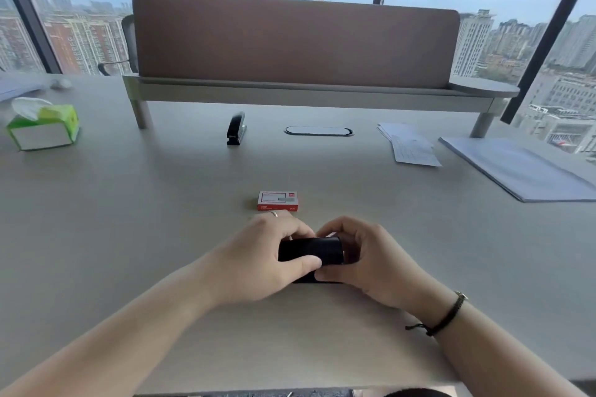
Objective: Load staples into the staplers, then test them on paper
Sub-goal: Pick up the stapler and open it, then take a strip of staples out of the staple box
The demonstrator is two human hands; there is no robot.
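A black stapler (317, 250) lies crosswise on the desk near me, held from both sides. My left hand (258, 255) grips its left end with the thumb pressed on the front. My right hand (364, 255) wraps its right end, fingers curled over the top. Much of the stapler is hidden by my fingers. Just beyond my hands sits a small red and white staple box (278, 200), closed. A second black stapler (236, 128) rests farther back, left of centre. Loose paper sheets (411, 145) and a larger paper stack (522, 169) lie at the right.
A green tissue box (45, 126) stands at the far left. A raised shelf with a brown divider panel (290, 39) spans the back of the desk (129, 203). An oval cable grommet (318, 131) sits below it. Windows lie beyond.
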